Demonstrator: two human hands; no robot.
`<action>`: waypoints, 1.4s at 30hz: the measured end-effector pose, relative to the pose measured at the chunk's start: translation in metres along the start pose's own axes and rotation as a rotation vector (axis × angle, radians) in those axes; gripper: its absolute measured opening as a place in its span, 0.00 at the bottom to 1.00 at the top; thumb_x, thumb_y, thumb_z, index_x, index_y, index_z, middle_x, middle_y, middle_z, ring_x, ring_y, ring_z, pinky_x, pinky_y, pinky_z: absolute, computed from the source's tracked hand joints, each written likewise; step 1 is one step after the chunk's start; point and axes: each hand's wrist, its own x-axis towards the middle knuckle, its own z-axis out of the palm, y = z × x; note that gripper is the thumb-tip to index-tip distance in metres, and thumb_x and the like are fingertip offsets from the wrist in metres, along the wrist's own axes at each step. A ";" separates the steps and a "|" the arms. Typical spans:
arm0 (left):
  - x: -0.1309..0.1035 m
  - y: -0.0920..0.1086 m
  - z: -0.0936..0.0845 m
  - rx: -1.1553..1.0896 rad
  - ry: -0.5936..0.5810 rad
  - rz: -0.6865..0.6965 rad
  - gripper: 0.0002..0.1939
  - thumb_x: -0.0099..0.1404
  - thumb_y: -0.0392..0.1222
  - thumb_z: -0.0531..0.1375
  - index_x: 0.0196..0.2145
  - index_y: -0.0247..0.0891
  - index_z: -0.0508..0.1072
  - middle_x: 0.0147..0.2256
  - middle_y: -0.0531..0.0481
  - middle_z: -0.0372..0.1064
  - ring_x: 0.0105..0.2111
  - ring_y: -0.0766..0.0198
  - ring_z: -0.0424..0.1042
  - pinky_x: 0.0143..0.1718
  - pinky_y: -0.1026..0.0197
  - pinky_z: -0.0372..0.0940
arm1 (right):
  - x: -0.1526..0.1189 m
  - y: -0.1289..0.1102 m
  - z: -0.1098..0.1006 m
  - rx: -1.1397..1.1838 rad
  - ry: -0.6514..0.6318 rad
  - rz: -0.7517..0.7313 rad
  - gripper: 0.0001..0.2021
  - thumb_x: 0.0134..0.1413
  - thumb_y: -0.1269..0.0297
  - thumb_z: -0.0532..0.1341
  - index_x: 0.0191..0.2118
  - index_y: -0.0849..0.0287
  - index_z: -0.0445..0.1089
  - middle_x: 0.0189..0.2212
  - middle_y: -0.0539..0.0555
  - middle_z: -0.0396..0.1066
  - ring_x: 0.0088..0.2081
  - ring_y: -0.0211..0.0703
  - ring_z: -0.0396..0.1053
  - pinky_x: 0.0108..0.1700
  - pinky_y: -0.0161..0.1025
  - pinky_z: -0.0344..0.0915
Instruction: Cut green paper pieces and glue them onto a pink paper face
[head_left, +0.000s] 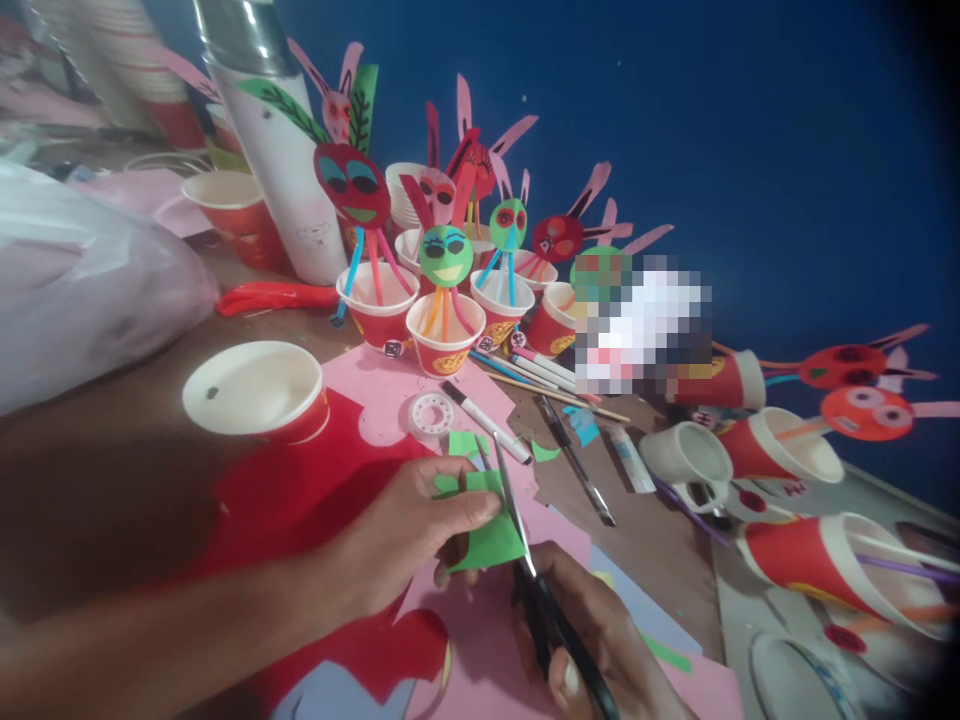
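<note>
Between the thumb and fingers of my left hand (pixel 431 515) is a piece of green paper (pixel 489 535). My right hand (pixel 600 630) grips black-handled scissors (pixel 551 610). Their blades are parted and point away from me, right at the right edge of the green paper. Sheets of pink paper (pixel 480 650) and red paper (pixel 285 500) lie beneath both hands. Just past the blade tips are a white roll of tape (pixel 431 413), a marker (pixel 487 422) and small green scraps (pixel 545 452).
Paper cups with rabbit-like paper figures (pixel 446 335) stand at the back, others lie tipped at right. Nearby are an empty paper cup (pixel 255 390), a white thermos (pixel 285 170), a plastic bag (pixel 90 280), a pen (pixel 576 460) and a white mug (pixel 686 460).
</note>
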 end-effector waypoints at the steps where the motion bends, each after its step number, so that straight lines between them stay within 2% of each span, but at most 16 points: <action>1: 0.000 0.000 0.000 -0.001 0.001 -0.001 0.09 0.55 0.43 0.59 0.26 0.33 0.68 0.16 0.54 0.62 0.14 0.71 0.59 0.13 0.69 0.52 | 0.000 0.000 0.000 0.011 -0.003 0.007 0.27 0.43 0.36 0.54 0.36 0.58 0.58 0.21 0.45 0.52 0.22 0.33 0.48 0.23 0.32 0.46; 13: 0.000 0.000 0.000 -0.039 0.031 -0.047 0.12 0.53 0.44 0.61 0.32 0.33 0.68 0.17 0.53 0.64 0.13 0.71 0.59 0.13 0.69 0.51 | -0.002 0.007 0.000 0.067 0.029 0.048 0.28 0.40 0.36 0.57 0.36 0.59 0.60 0.19 0.44 0.53 0.20 0.31 0.47 0.21 0.31 0.44; 21: 0.001 -0.001 -0.002 -0.049 -0.015 -0.059 0.10 0.55 0.44 0.60 0.30 0.34 0.68 0.17 0.52 0.66 0.13 0.71 0.60 0.12 0.70 0.50 | 0.000 0.008 0.002 0.087 0.045 0.037 0.27 0.42 0.38 0.58 0.36 0.59 0.60 0.19 0.44 0.51 0.20 0.32 0.45 0.21 0.32 0.42; 31: 0.000 0.002 -0.001 -0.039 0.012 -0.097 0.09 0.54 0.44 0.60 0.30 0.35 0.67 0.18 0.52 0.66 0.13 0.71 0.61 0.12 0.71 0.50 | -0.001 0.008 0.000 0.056 0.059 0.041 0.27 0.40 0.37 0.58 0.34 0.58 0.60 0.18 0.43 0.50 0.21 0.33 0.44 0.22 0.33 0.42; 36: 0.001 0.001 -0.002 -0.047 -0.021 -0.091 0.09 0.56 0.43 0.59 0.28 0.35 0.67 0.17 0.52 0.66 0.13 0.71 0.61 0.12 0.71 0.51 | 0.000 0.009 0.002 0.099 0.071 0.061 0.26 0.39 0.38 0.60 0.32 0.58 0.58 0.17 0.43 0.53 0.19 0.31 0.45 0.20 0.32 0.40; 42: 0.002 -0.001 -0.003 -0.059 -0.057 -0.072 0.08 0.58 0.42 0.57 0.26 0.35 0.66 0.17 0.52 0.65 0.14 0.72 0.61 0.12 0.72 0.52 | -0.001 0.008 0.002 0.048 0.085 0.060 0.25 0.39 0.39 0.60 0.32 0.58 0.60 0.19 0.45 0.53 0.20 0.32 0.46 0.21 0.33 0.41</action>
